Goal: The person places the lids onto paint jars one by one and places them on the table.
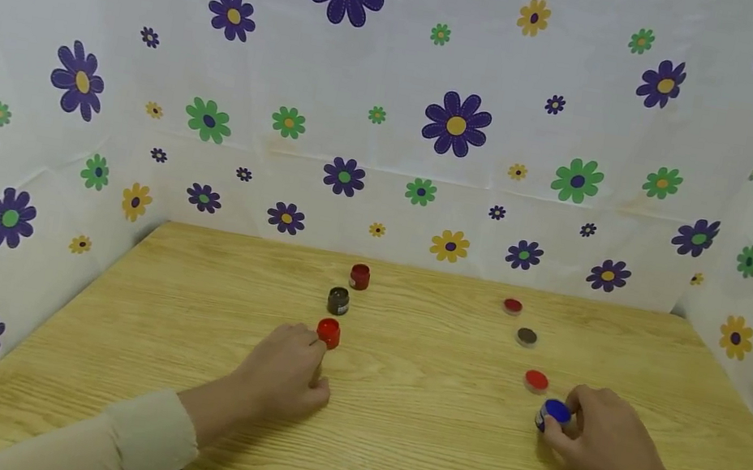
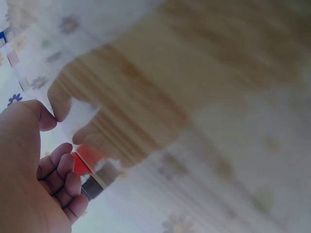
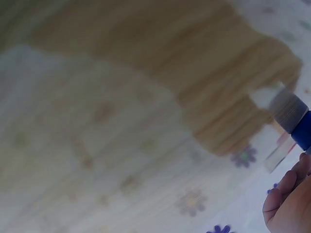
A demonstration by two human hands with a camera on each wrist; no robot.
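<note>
In the head view my left hand (image 1: 284, 372) is over the table's left-centre, fingers loosely curled, thumb apart, nothing in its grasp. Its fingertips are right at an uncapped jar of bright red paint (image 1: 328, 333), which also shows past the fingers in the left wrist view. On the right, my right hand (image 1: 610, 440) pinches a small jar of blue paint (image 1: 556, 414) between thumb and fingers, its blue top facing up. Just beyond that jar lies a red lid (image 1: 536, 381).
Behind the red jar stand a black paint jar (image 1: 338, 300) and a dark red one (image 1: 359, 276), both uncapped. A dark lid (image 1: 526, 337) and a dark red lid (image 1: 512, 307) lie at the right. Flower-printed cloth (image 1: 397, 107) surrounds the wooden table (image 1: 418, 439).
</note>
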